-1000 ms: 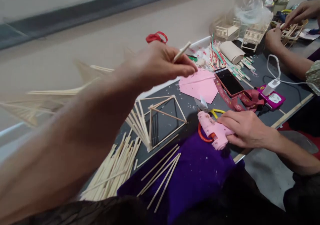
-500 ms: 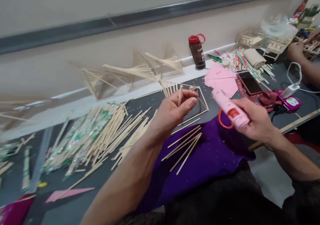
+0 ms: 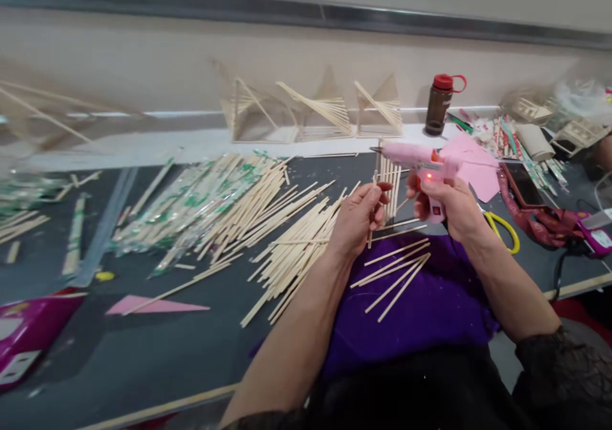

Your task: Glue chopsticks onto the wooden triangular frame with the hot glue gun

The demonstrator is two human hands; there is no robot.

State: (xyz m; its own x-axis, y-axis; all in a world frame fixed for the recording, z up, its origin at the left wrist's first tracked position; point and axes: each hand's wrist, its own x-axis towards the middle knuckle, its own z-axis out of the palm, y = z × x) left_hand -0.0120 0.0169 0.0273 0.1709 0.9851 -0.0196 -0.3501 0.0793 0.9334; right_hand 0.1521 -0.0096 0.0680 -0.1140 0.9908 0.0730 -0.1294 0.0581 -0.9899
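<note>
My left hand (image 3: 359, 218) pinches a thin wooden stick (image 3: 370, 238) that stands nearly upright between its fingers. To its right, my right hand (image 3: 454, 203) is wrapped round the handle of a pink glue gun (image 3: 411, 154); a red light glows on its side and the nozzle points left, above my left hand. Just behind my left hand is a frame of parallel sticks (image 3: 394, 184), partly hidden by the hands and gun. Several loose sticks (image 3: 396, 267) lie on a purple cloth (image 3: 449, 296) below the hands. A larger heap of sticks (image 3: 291, 251) lies to the left.
Three stick structures (image 3: 329, 114) stand along the wall. Wrapped sticks (image 3: 191, 194) and a clear ruler (image 3: 102, 226) lie left. A bottle (image 3: 437, 108), pink paper (image 3: 478, 162), yellow scissors (image 3: 507, 231) and a phone (image 3: 523, 184) are on the right.
The view has shifted left. The glue gun has turned so its nozzle points left, and it is nearer my left hand. The yellow scissors handle now shows beside my right wrist.
</note>
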